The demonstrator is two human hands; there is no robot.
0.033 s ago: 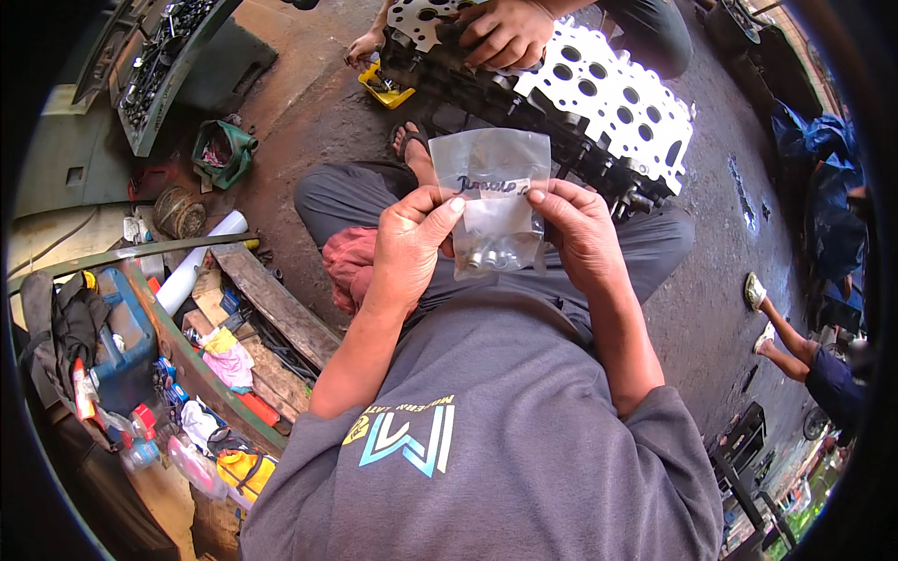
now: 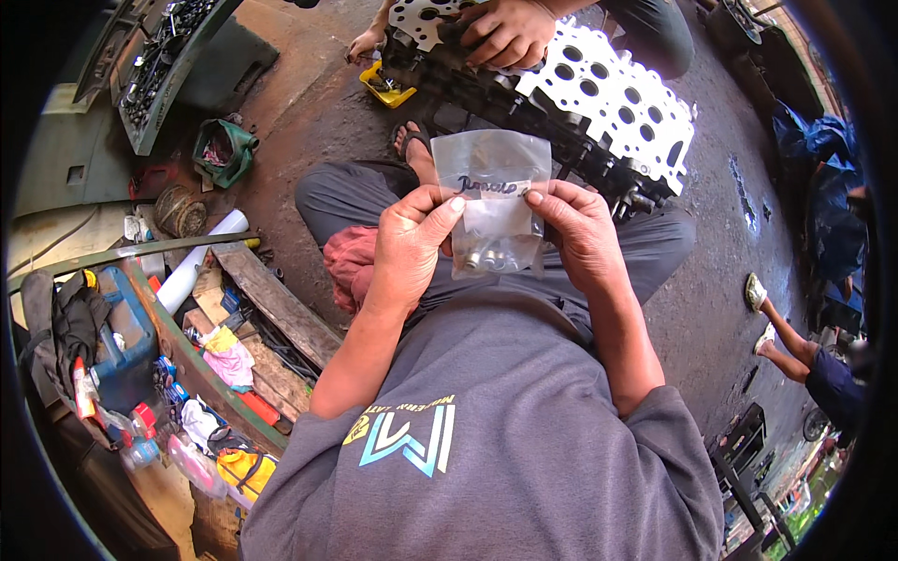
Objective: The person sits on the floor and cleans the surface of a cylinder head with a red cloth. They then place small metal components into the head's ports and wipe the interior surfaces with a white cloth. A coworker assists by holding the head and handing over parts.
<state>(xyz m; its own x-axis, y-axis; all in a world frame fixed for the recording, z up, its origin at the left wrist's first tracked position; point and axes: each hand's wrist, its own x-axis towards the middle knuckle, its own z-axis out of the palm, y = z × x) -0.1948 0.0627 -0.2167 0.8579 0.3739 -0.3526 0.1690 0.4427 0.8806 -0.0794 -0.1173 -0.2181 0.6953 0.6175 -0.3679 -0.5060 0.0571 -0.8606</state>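
Observation:
A clear plastic bag (image 2: 492,159) is held upright in front of my lap, with handwriting across it and a pale slip inside. Small metal cylindrical parts (image 2: 488,259) lie at its bottom. My left hand (image 2: 417,222) pinches the bag's left edge, thumb on the front. On the right edge my right hand (image 2: 576,224) grips it the same way, its fingers mostly behind the plastic. Just beyond is an engine cylinder head (image 2: 613,93) with a pale machined face and many holes. Another person's hand (image 2: 510,34) rests on its far part.
A yellow container (image 2: 386,89) sits beyond my left knee, near another person's other hand. To the left stand a green cut-open jug (image 2: 224,152), a wooden plank (image 2: 271,304) and a cluttered box of tools. A red cloth (image 2: 350,266) lies by my left thigh. Someone's legs (image 2: 786,346) show at right.
Almost nothing differs. The bag has tilted slightly and the metal parts in its bottom have shifted a little; both hands keep their hold.

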